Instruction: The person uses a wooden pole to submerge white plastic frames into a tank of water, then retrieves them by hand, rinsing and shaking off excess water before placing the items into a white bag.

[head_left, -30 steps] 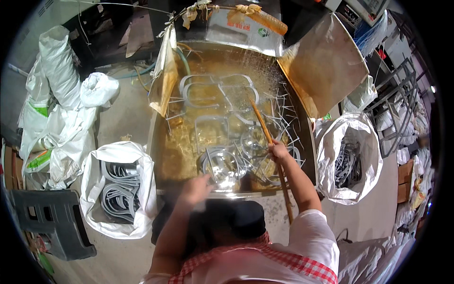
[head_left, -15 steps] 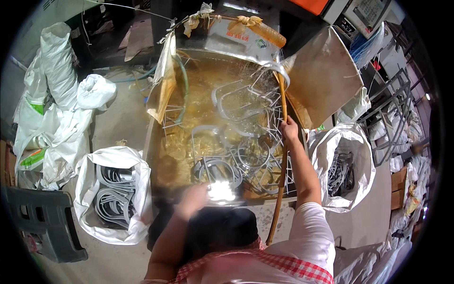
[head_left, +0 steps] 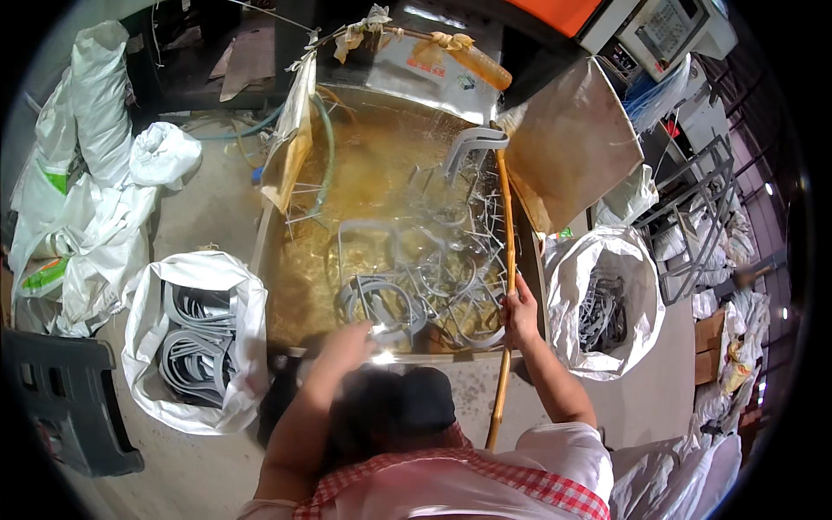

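A long bamboo pole [head_left: 506, 234] is gripped in my right hand [head_left: 520, 316], its fingers wrapped around it beside the right wall of a water tank [head_left: 305, 353]. At the pole's far end hang curved grey plastic pieces [head_left: 477, 141], above the water. My left hand [head_left: 345, 348] is at the tank's near edge, close to round grey plastic loops [head_left: 379, 303] in the water. Its fingers are blurred, and whether they hold anything does not show. More grey looped pieces [head_left: 468, 308] lie tangled along the tank's right side in cloudy yellowish water.
A white sack [head_left: 143, 364] of curved grey pieces stands left of the tank; another white sack [head_left: 646, 338] with darker grey pieces stands right. A brown sheet [head_left: 576, 143] leans at the back right. A green hose [head_left: 328, 156] dips into the tank. A dark plastic stool [head_left: 74, 381] lies far left.
My right hand has come nearer to me along the right side, still on the pole. The grey pieces at its far end have shifted and show more clearly. My left hand stays near the front edge.
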`<state>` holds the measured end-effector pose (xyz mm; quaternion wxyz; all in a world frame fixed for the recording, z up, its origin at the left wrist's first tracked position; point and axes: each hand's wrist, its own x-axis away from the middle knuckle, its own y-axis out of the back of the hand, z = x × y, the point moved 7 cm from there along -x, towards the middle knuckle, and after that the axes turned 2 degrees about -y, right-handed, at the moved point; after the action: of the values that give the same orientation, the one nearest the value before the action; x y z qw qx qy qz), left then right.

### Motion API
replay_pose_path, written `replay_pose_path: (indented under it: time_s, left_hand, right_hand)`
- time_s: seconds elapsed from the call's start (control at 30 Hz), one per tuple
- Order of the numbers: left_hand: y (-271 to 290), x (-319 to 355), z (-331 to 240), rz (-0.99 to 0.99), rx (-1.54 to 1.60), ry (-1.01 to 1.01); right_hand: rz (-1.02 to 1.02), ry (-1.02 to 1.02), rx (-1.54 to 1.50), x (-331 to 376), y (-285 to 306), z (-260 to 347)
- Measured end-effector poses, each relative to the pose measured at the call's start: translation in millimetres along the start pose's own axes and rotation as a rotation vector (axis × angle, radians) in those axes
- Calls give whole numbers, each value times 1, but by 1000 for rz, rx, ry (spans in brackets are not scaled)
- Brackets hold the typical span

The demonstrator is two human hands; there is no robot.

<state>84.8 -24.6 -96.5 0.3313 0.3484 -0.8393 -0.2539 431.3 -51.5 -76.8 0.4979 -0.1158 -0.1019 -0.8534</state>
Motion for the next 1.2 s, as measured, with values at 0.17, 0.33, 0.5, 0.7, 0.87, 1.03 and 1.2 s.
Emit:
replay_pose_path:
  time_s: [0.17,0.33,0.5,0.7,0.87,1.03,1.2]
  left_hand:
    - [-7,0,-2,-5,-14,-49]
    - [-13,-7,6,-32,-27,-30]
    - [-14,-11,-1,-25,-60,-57]
    - [-14,-17,0,-10,-34,-52]
    - [-12,-17,3,-27,-8,-30]
    - [-14,-17,-6,11,-34,-38]
    - [-22,-21,-3,18,-54,-25]
  right_hand:
    - [56,47,70,-18,33,19]
    - [170,30,298,-26,24,61]
    - [257,94,275,-66,-37,98]
    - [292,185,216,-104,-62,105]
    - [342,180,123,-98,-56,103]
    - [263,82,140,-89,11,65]
    - [62,-79,148,-66,89,-1]
